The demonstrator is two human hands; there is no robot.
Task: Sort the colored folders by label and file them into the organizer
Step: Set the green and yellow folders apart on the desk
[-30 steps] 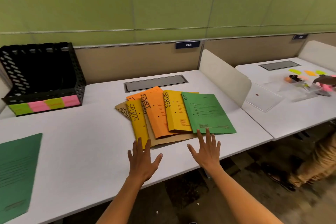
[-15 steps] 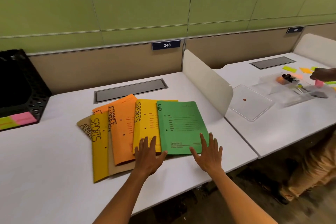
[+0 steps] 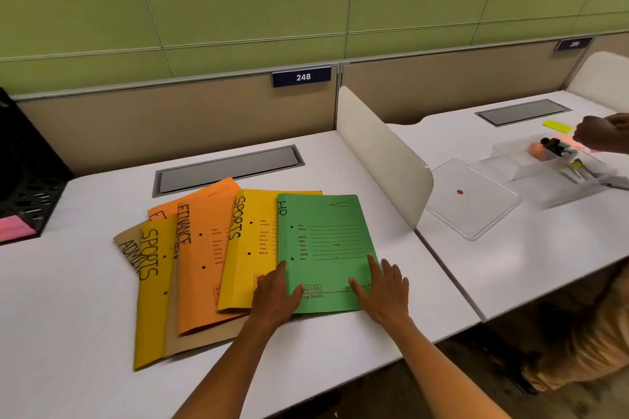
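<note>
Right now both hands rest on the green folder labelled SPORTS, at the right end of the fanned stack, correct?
Not quite. The green folder is labelled HR, as the head view shows. The left hand and right hand do rest on it, at the right end of the stack.

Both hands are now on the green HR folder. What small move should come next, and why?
Probably lift the green HR folder off the pile: it lies on top, overlapping the yellow SPORTS folder, with the left hand at its near-left edge and the right hand flat on its near-right corner.
</note>
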